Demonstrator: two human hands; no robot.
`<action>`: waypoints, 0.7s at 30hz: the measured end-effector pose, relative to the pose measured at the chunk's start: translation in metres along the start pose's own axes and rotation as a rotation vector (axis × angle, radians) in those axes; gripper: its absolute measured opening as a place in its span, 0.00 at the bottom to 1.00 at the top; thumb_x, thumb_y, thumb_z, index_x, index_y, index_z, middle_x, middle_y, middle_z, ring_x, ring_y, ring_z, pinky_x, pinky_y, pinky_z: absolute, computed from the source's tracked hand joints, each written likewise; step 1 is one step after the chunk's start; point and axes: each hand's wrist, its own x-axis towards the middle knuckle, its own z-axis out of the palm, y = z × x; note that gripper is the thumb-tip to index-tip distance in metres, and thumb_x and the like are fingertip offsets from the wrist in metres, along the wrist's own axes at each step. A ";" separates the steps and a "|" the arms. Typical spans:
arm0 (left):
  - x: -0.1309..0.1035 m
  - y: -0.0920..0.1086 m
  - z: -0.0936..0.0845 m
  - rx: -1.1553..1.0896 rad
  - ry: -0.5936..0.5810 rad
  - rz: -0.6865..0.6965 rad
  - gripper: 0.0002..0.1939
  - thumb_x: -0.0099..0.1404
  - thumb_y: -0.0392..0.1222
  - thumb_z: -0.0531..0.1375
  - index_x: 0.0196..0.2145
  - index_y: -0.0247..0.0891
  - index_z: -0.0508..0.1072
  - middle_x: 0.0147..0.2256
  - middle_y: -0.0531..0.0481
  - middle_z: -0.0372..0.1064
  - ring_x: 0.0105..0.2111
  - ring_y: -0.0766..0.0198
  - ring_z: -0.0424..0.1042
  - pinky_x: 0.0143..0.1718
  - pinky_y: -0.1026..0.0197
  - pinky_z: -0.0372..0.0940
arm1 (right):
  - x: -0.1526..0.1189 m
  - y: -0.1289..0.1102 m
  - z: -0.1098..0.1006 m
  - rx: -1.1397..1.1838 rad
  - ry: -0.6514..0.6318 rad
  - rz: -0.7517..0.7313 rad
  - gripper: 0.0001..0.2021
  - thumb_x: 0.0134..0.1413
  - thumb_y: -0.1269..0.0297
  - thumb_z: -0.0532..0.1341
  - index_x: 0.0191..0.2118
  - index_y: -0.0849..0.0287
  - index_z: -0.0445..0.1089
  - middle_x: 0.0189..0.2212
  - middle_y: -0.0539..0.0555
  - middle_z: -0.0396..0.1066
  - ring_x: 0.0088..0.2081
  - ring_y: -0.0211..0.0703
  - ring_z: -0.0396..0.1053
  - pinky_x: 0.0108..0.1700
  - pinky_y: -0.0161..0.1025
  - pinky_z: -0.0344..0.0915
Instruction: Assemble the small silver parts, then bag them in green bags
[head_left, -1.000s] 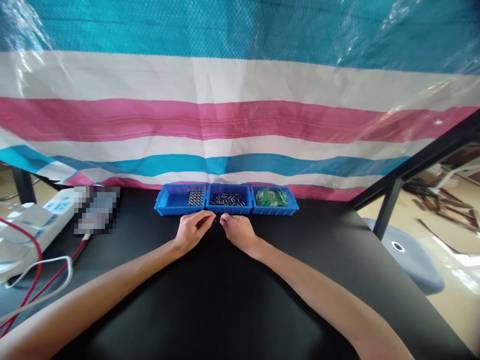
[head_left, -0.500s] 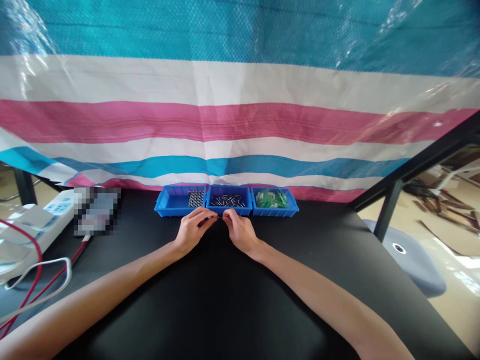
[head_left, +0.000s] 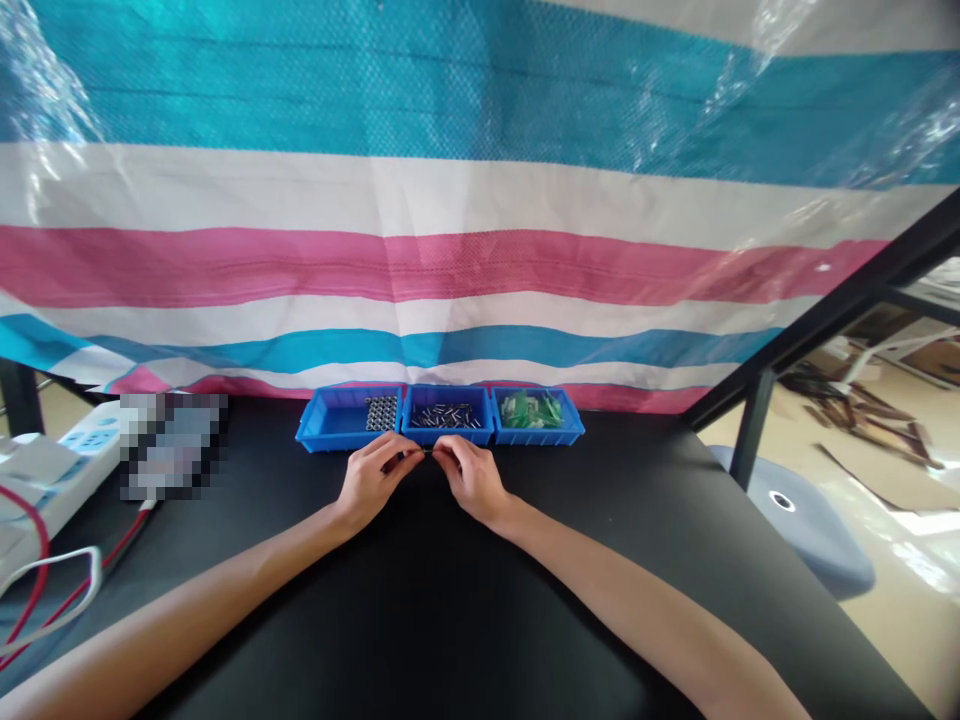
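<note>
Two hands pinching a small part over black table [head_left: 420, 620], striped sheet [head_left: 450, 265] behind.
Three blue bins [head_left: 319, 433] in a row at the back; left hand [head_left: 366, 487] and right hand [head_left: 478, 487] just in front of the middle one, thumb and fingers nearly closed on each, small part [head_left: 427, 451] between the fingertips, exact shape too small to tell. Green pieces [head_left: 531, 410] in right bin, metal nuts [head_left: 382, 413] in left, metal pins [head_left: 446, 416] in middle. Best done with light pinches, ends in line, low over the table.
</note>
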 end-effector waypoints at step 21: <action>-0.005 0.006 -0.005 -0.084 -0.010 -0.138 0.11 0.72 0.41 0.50 0.42 0.38 0.72 0.18 0.58 0.62 0.16 0.73 0.61 0.25 0.69 0.60 | 0.000 0.004 0.006 -0.083 -0.101 -0.014 0.09 0.65 0.63 0.53 0.38 0.58 0.69 0.28 0.51 0.74 0.28 0.36 0.71 0.33 0.30 0.61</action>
